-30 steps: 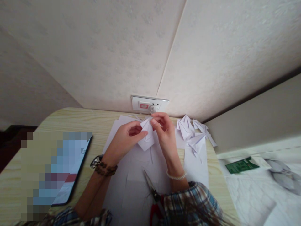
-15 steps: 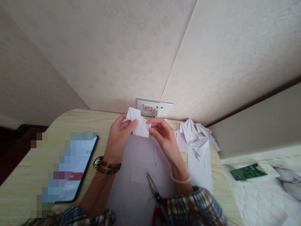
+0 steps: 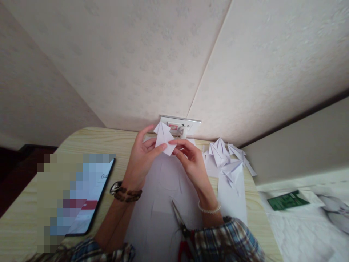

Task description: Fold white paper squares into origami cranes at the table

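Observation:
A small folded piece of white paper (image 3: pixel 164 137) is held up between both hands near the wall end of the table. My left hand (image 3: pixel 140 156) pinches its lower left side, thumb on the front face and index finger raised away from it. My right hand (image 3: pixel 189 153) grips the lower right edge between thumb and fingertips. Below the hands lie white paper sheets (image 3: pixel 163 203). On them rest scissors (image 3: pixel 180 220) with red handles, partly covered by my right sleeve.
Several folded white paper pieces (image 3: pixel 222 154) are heaped at the back right. A tablet (image 3: pixel 95 203), partly pixelated, lies on the left of the wooden table (image 3: pixel 81 145). A wall socket (image 3: pixel 191 125) with a white plug is behind the hands. A green packet (image 3: pixel 289 200) lies off the table at right.
The folded paper has turned and narrowed, its lower side flap now folded in to a pointed lower end. My left index finger has lifted off it. The scissors and heaped pieces stay put.

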The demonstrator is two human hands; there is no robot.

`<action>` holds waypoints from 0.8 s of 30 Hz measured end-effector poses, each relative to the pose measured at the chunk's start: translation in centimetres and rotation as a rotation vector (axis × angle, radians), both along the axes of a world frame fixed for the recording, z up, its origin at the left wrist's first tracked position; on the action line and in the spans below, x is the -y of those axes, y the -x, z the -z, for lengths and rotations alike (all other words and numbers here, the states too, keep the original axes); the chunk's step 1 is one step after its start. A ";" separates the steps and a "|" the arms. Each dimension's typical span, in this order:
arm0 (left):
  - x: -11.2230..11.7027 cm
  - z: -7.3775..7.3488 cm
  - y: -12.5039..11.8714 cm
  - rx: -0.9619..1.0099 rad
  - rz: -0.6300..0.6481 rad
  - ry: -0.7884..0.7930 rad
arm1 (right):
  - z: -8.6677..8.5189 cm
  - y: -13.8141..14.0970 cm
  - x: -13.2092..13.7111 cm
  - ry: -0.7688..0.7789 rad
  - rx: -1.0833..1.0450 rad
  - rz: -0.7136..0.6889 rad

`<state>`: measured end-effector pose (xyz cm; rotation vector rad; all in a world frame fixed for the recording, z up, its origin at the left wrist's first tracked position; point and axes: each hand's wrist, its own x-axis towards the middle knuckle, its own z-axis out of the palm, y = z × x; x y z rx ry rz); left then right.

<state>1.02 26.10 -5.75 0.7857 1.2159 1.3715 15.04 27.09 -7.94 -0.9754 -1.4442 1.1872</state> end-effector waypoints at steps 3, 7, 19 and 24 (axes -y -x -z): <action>0.0 -0.1 0.1 -0.064 0.036 -0.029 | -0.1 0.0 0.0 -0.015 0.032 0.024; 0.0 0.1 0.2 -0.165 0.035 -0.088 | -0.3 0.0 -0.1 -0.034 0.061 0.029; -0.1 0.4 0.2 -0.248 0.103 -0.113 | -0.6 -0.2 0.2 -0.028 0.036 0.071; -0.2 0.6 0.3 -0.276 0.091 -0.134 | -0.5 -0.1 0.0 -0.030 0.089 0.085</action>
